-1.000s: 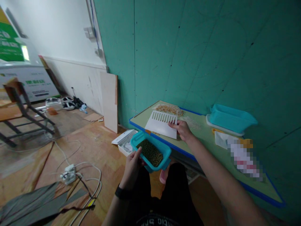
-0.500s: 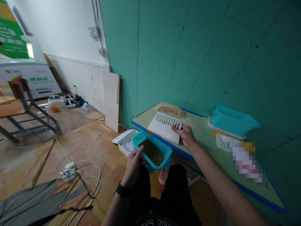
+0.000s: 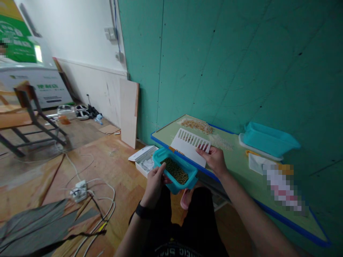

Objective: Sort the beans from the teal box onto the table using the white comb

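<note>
My left hand point(image 3: 154, 184) grips the near end of a teal plastic tub point(image 3: 190, 176) filled with green beans point(image 3: 176, 171), held just below the front edge of the table point(image 3: 241, 167). My right hand point(image 3: 214, 159) pinches the right side of a white slotted scraper board point(image 3: 189, 146), which leans tilted at the table edge right above the tub. Farther back on the table lie a pile of yellowish beans point(image 3: 197, 124) and a patch of white grains point(image 3: 221, 141).
A teal basin on a white tray point(image 3: 269, 139) and a white cloth point(image 3: 257, 163) sit at the table's right. On the wood floor are an open white box point(image 3: 143, 160), a power strip with cables point(image 3: 79, 189), a leaning board point(image 3: 129, 112) and a metal-framed bench point(image 3: 24, 121).
The right hand has drawn the white scraper a little nearer to the table edge and the tub. The left hand keeps the tub in about the same place; the view drifted slightly.
</note>
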The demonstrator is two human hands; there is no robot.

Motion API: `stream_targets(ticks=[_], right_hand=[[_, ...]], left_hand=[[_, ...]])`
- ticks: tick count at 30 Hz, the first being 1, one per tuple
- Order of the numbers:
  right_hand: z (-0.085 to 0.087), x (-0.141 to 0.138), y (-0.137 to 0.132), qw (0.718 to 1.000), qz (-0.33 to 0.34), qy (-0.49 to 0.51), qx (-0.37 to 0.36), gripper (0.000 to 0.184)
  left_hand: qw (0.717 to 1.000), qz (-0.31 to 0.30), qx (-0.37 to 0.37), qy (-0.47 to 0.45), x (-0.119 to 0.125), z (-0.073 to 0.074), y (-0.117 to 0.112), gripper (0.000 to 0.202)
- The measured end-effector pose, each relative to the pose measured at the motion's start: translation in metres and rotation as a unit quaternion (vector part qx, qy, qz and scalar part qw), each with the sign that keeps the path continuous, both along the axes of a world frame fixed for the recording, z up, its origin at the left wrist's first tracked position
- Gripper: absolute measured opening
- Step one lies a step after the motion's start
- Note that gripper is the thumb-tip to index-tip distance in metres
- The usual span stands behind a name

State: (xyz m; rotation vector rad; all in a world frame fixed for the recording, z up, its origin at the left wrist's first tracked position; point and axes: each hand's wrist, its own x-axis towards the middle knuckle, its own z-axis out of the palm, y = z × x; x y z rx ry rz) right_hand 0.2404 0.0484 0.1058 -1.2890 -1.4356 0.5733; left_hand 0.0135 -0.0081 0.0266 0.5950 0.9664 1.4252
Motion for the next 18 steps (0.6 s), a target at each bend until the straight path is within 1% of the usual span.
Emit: stream_targets(ticks=[6, 11, 18], right_hand=[[0.003, -0.004, -0.012, 0.997, 0.02, -0.062, 0.037, 0.036], [0.0, -0.004, -0.015, 0.993, 0.013, -0.109, 0.049, 0.035], [0.0, -0.009, -0.024, 0.99, 0.032, -0.118, 0.069, 0.03]], left_hand=[[1.0, 0.004, -0.002, -0.008, 0.0, -0.002, 0.0, 0.054], [1.0, 0.003, 0.0, -0.012, 0.001, -0.003, 0.001, 0.056], [1.0, 0.005, 0.0, -0.012, 0.0, -0.002, 0.0, 0.054]])
